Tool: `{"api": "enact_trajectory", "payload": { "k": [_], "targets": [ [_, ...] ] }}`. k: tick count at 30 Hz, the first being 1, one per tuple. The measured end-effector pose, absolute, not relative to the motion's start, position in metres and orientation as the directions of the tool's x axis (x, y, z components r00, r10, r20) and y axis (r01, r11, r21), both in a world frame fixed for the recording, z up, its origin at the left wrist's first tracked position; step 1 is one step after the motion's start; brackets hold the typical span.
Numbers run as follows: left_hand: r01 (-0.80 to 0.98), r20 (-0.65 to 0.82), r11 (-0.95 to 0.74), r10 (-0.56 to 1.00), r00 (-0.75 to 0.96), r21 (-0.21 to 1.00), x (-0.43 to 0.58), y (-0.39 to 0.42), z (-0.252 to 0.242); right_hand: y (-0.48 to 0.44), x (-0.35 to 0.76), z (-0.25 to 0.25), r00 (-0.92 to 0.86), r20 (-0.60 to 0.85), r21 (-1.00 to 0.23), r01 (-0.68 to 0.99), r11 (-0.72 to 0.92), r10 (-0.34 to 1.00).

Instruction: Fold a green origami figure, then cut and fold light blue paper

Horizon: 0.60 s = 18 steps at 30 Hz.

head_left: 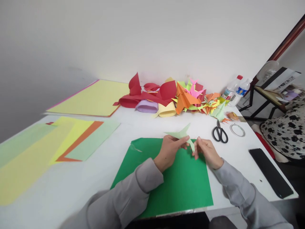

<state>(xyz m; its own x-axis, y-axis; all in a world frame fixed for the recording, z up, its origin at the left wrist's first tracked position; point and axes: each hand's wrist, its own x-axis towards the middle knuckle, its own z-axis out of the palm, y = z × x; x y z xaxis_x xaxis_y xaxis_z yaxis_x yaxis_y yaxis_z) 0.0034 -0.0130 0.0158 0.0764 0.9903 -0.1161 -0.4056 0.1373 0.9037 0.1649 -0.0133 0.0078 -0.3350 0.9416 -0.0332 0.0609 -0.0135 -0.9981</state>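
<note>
My left hand (168, 149) is closed on a pale green origami bird (179, 133), pinching its body between thumb and fingers. Two pointed wings spread out above that hand, and a narrow forked tail hangs down to the right. At this tail my right hand (206, 150) has its fingers drawn together, with the lower fingertips against the paper. What lies between its thumb and index finger is hard to see. Both hands are above a green sheet (188, 184) that lies on the white table (100, 178).
Colored sheets (71, 133) lie at left, with a large yellow sheet (90, 97) behind. Folded paper figures (186, 98) and rolled red paper (133, 100) line the wall. Scissors (220, 133), a tape roll (237, 130), bottles (230, 90) and a black phone (270, 171) are at right.
</note>
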Motion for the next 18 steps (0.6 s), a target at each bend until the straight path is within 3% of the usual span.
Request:
{"api": "enact_trajectory", "payload": {
  "k": [3, 8, 18],
  "targets": [
    [-0.466, -0.162, 0.138, 0.987, -0.012, 0.874, 0.0010, -0.0096, 0.0172, -0.0148, 0.1673, 0.0111, -0.282, 0.179, -0.972, 0.100, 0.214, 0.943],
    [-0.574, -0.235, 0.194, 0.972, 0.002, 0.796, 0.0005, -0.0074, 0.0158, -0.0186, 0.1664, 0.0105, -0.370, 0.417, -0.832, 0.214, 0.513, 0.830],
    [-0.574, -0.258, 0.210, 0.966, -0.002, 0.791, 0.0031, -0.0103, 0.0168, -0.0160, 0.1658, 0.0048, -0.407, 0.515, -0.693, 0.319, 0.646, 0.754]
  ]
}}
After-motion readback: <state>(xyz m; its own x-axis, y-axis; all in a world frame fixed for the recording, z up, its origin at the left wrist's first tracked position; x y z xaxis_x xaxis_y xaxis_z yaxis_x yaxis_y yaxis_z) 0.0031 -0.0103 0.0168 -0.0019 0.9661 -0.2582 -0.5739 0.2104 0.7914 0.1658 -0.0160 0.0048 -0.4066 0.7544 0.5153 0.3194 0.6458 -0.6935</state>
